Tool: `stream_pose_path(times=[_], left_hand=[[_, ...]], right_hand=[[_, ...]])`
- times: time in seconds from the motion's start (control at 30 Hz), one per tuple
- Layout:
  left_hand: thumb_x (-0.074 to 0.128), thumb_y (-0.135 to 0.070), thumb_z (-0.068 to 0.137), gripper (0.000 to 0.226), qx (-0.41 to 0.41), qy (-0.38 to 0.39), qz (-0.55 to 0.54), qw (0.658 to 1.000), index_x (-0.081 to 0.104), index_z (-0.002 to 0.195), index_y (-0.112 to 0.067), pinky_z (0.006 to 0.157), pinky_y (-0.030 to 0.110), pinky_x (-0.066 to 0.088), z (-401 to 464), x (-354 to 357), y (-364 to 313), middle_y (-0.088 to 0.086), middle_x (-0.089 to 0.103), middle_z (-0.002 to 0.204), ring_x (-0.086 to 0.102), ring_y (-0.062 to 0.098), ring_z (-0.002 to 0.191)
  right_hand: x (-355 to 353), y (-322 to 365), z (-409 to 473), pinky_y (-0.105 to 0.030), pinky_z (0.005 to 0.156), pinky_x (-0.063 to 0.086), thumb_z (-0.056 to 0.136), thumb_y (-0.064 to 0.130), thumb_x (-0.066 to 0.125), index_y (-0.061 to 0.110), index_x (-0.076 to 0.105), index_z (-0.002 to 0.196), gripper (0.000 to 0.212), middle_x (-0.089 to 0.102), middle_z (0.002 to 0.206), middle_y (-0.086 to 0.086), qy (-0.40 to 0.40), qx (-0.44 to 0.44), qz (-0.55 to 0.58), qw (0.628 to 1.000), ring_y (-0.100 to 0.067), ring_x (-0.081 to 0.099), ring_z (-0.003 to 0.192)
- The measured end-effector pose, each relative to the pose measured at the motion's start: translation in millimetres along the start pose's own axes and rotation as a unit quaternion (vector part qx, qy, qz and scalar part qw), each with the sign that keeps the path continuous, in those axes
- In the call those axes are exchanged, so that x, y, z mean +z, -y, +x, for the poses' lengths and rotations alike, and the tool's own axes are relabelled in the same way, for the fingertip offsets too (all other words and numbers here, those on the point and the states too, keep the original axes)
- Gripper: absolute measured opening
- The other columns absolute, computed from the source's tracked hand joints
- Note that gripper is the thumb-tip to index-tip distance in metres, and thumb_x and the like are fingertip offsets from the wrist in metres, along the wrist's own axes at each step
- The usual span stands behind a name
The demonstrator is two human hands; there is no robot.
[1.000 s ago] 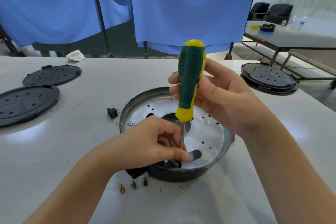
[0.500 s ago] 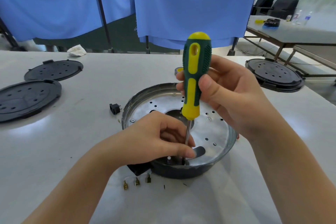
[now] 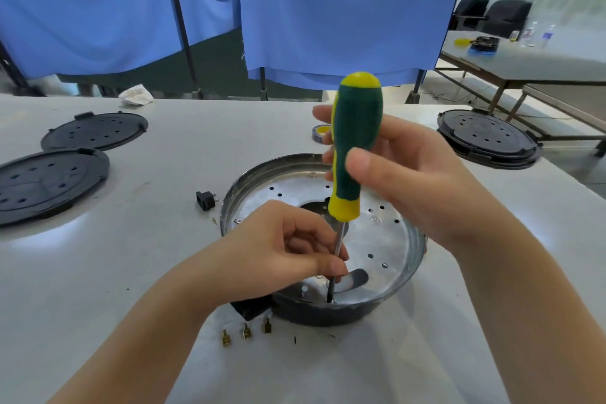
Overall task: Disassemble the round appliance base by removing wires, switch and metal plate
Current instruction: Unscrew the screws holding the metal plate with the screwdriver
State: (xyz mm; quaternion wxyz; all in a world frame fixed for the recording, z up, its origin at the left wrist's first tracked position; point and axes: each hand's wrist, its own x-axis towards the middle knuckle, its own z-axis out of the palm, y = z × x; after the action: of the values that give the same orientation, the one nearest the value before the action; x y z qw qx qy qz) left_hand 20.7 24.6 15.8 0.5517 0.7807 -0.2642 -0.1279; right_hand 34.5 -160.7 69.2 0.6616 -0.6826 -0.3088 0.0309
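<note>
Metal plate [image 3: 387,239] partly hand-hidden.

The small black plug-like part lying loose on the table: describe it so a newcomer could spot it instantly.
Start at the round appliance base in the middle of the white table. Look just outside its left rim: the small black plug-like part lies there alone on the tabletop. Unlike the three brass terminals in front of the base, it is black and blocky, with short metal prongs.

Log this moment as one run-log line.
right hand grips screwdriver upright | left hand steadies shaft | tip in round base
</note>
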Motion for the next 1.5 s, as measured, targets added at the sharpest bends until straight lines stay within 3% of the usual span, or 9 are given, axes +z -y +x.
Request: stream_pose_path(times=[0.17, 0.33, 0.5, 0.63, 0.97, 1.17, 1.27, 1.37, 1.5], left_hand=[[0.083, -0.016, 0.072, 0.018, 0.022, -0.027, 0.041, 0.999, 0.067, 0.073, -0.009, 0.074, 0.023, 0.057, -0.2, 1.0, -1.6, -0.002, 0.073, 0.074, 0.071, 0.018, 0.074], [0.084, -0.027, 0.072, 0.024, -0.007, -0.019, 0.043, 0.999, 0.067, 0.08, -0.012, 0.076, 0.041, 0.057, 2.5, 1.4, -2.4, 0.009, 0.07, 0.077, 0.067, 0.029, 0.075], [0.068, -0.016, 0.086, 0.02, -0.026, 0.069, 0.0, 0.997, 0.071, 0.103, -0.026, 0.086, 0.018, 0.053, 2.5, -6.8, -8.7, -0.007, 0.076, 0.1, 0.07, 0.01, 0.098], [0.073, -0.01, 0.081, 0.013, -0.028, 0.037, 0.012, 0.999, 0.075, 0.088, -0.021, 0.079, 0.018, 0.054, 3.2, -6.8, -11.2, -0.003, 0.077, 0.086, 0.074, 0.014, 0.085], [0.083, -0.028, 0.072, 0.022, 0.006, -0.056, 0.098, 0.994, 0.063, 0.07, -0.02, 0.067, 0.025, 0.055, 3.5, 11.0, -15.4, -0.005, 0.063, 0.063, 0.062, 0.01, 0.062], [0.066, -0.006, 0.087, 0.024, -0.033, 0.037, 0.014, 0.999, 0.066, 0.109, -0.016, 0.085, 0.021, 0.054, -3.1, 1.4, -18.7, -0.001, 0.076, 0.099, 0.071, 0.013, 0.094], [0.062, 0.005, 0.088, 0.021, -0.035, 0.02, 0.002, 0.999, 0.069, 0.101, -0.009, 0.082, 0.019, 0.054, -4.8, 1.2, -19.5, 0.004, 0.077, 0.094, 0.073, 0.016, 0.091], [0.07, 0.0, 0.083, 0.016, -0.03, -0.008, 0.024, 0.999, 0.071, 0.091, -0.014, 0.081, 0.023, 0.056, -4.8, 4.5, -19.3, 0.002, 0.077, 0.087, 0.074, 0.015, 0.085], [0.078, -0.009, 0.078, 0.018, -0.007, -0.047, 0.061, 0.997, 0.068, 0.08, -0.024, 0.076, 0.023, 0.057, -7.2, 10.4, -17.7, -0.004, 0.073, 0.078, 0.07, 0.011, 0.074]], right_hand=[[1.4, 13.2, 4.8, -0.035, 0.08, 0.059, 0.069, 0.021, 0.078, 0.018, 0.066, 0.103, 0.036, 0.071, 0.101, -0.013, -0.066, -0.046, -0.08, 0.994, -0.029, 0.069, 0.096], [-9.2, 15.6, 5.0, -0.032, 0.087, 0.054, 0.088, 0.004, 0.054, 0.005, 0.049, 0.13, 0.042, 0.069, 0.113, -0.014, 0.031, -0.02, -0.038, 0.999, -0.023, 0.067, 0.105], [-17.6, 13.4, 7.6, -0.031, 0.091, 0.05, 0.094, 0.003, 0.042, 0.014, 0.035, 0.143, 0.051, 0.067, 0.12, -0.011, 0.078, 0.017, -0.005, 0.997, -0.023, 0.065, 0.109], [-21.6, 13.8, 5.9, -0.034, 0.096, 0.048, 0.091, 0.001, 0.045, 0.018, 0.036, 0.143, 0.055, 0.061, 0.128, -0.013, 0.098, 0.03, 0.042, 0.994, -0.029, 0.06, 0.118], [-2.9, 27.0, 1.6, -0.026, 0.085, 0.056, 0.06, 0.04, 0.079, 0.031, 0.062, 0.116, 0.059, 0.068, 0.104, -0.001, -0.082, 0.003, -0.183, 0.98, -0.016, 0.066, 0.098], [-16.3, 31.4, -2.4, -0.032, 0.084, 0.057, 0.075, 0.009, 0.075, 0.023, 0.035, 0.145, 0.082, 0.072, 0.108, -0.008, 0.012, 0.009, -0.069, 0.998, -0.023, 0.069, 0.102], [-18.2, 33.3, -5.0, -0.032, 0.091, 0.054, 0.083, 0.003, 0.059, 0.023, 0.031, 0.147, 0.073, 0.063, 0.128, -0.006, 0.055, 0.023, -0.056, 0.997, -0.02, 0.064, 0.114], [-13.3, 33.4, -5.6, -0.028, 0.092, 0.053, 0.082, 0.017, 0.063, 0.029, 0.035, 0.144, 0.07, 0.062, 0.126, 0.004, 0.038, 0.031, -0.12, 0.992, -0.01, 0.063, 0.113], [-3.8, 34.1, -5.5, -0.015, 0.068, 0.051, 0.064, 0.05, 0.08, 0.033, 0.053, 0.123, 0.067, 0.062, 0.084, 0.024, -0.03, 0.037, -0.21, 0.977, 0.003, 0.063, 0.077]])
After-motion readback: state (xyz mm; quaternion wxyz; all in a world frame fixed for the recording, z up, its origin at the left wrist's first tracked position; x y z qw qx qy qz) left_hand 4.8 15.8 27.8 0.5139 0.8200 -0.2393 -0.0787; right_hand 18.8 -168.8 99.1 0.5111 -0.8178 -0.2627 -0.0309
